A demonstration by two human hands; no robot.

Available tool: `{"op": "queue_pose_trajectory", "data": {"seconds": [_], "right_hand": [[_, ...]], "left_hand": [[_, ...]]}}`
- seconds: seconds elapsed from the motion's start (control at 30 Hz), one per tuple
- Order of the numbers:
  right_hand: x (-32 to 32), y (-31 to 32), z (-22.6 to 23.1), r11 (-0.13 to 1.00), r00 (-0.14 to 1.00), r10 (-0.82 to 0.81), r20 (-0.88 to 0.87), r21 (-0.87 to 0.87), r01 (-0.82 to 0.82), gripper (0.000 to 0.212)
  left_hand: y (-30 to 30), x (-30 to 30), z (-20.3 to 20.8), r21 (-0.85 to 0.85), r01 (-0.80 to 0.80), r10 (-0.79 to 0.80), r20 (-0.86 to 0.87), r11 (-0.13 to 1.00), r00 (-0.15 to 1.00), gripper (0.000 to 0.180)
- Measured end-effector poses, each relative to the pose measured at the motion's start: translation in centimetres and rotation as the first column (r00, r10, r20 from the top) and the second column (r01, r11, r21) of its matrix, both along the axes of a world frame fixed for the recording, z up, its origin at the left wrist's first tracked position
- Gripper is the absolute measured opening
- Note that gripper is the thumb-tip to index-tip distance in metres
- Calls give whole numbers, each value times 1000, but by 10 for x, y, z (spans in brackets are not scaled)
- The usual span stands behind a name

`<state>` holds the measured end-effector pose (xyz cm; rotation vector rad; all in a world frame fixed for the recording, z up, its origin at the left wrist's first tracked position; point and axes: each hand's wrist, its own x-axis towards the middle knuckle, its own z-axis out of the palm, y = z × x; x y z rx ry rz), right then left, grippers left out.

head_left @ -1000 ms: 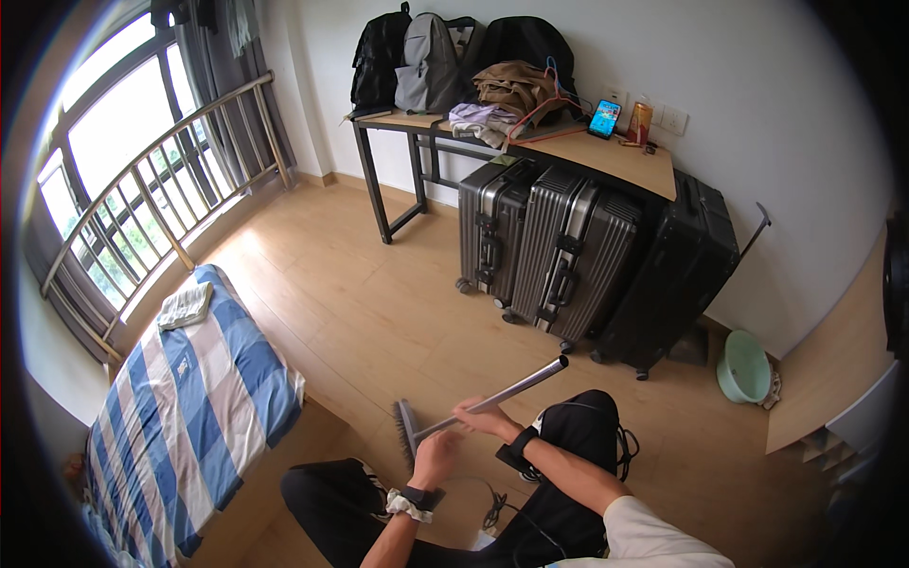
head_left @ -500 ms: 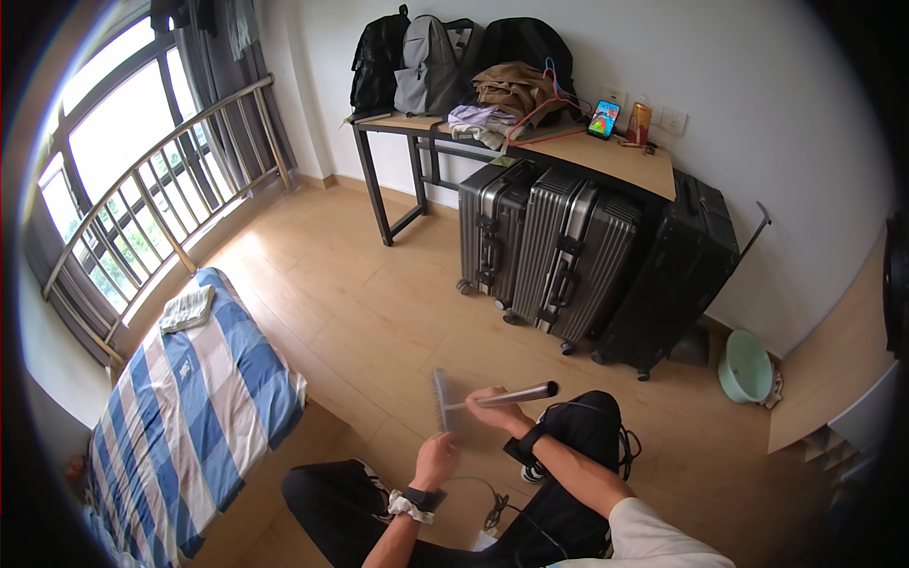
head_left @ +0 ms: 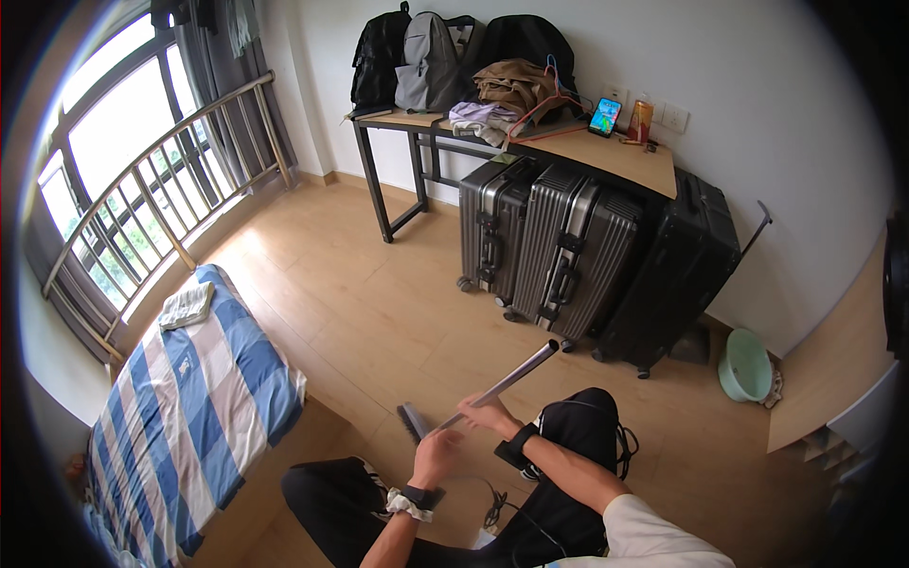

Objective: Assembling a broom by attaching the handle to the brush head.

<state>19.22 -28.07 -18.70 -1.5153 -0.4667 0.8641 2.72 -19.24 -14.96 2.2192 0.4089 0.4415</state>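
Note:
A long-handled brush with a grey bristled head (head_left: 412,422) and a shiny metal tube for a handle (head_left: 519,372) is held over the floor in front of my crossed legs. My right hand (head_left: 488,417) is closed around the tube below its middle, and the tube's free end points up and away to the right. At the near end of the brush head, my left hand (head_left: 438,458) has its fingers curled on it. Motion blurs both hands slightly. Where the tube joins the head is partly hidden behind my fingers.
A black cable (head_left: 494,511) runs over my lap. To the left is a low bed with a blue-and-white checked sheet (head_left: 222,364). Suitcases (head_left: 578,251) stand under a desk (head_left: 606,154) bearing backpacks, clothes and a phone. A green basin (head_left: 745,367) sits at the right.
The brush has turned in my hands: its tube now points farther up and away, and its head has swung left and lower. My right hand has shifted slightly.

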Motion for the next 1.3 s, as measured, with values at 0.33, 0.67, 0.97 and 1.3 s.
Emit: {"op": "queue_pose_trajectory", "data": {"seconds": [0.33,0.67,0.97,1.3], "right_hand": [[21,-9,30,959,722,-27,691,-186,213,20],[4,0,7,1000,988,7,156,-20,-4,32],[1,2,13,998,960,53,275,-41,-43,19],[17,-8,29,984,779,-68,624,-85,155,22]], "left_hand": [[1,-2,3,-23,19,-19,-20,1000,1000,23],[-2,2,3,29,-16,15,10,999,1000,23],[4,-4,1,38,-5,3,70,999,998,25],[1,0,-5,-1,15,-15,-20,1000,1000,24]]}}
